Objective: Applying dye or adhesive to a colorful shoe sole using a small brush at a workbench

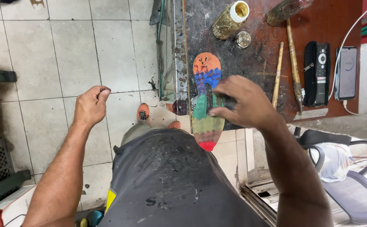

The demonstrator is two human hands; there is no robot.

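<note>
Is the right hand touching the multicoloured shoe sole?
Touching: the head view shows the right hand with fingertips pressed on the multicoloured shoe sole lying over the bench edge.

Sole (207,80) banded orange, blue, green, perhaps red.

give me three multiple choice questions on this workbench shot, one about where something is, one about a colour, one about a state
1. Where does the multicoloured shoe sole lie?
A. On the floor tiles
B. On the bench's near edge, its red end overhanging
C. On the chair

2. What colour is the sole's far end?
A. Orange
B. Black
C. White

3. How is the left hand?
A. Gripping a brush
B. Flat on the bench
C. Loosely closed, holding nothing visible

Answers: 1 B, the sole's red tip hangs past the workbench edge under the right hand. 2 A, the orange end lies farthest away. 3 C, the fingers curl over the floor tiles.
</note>
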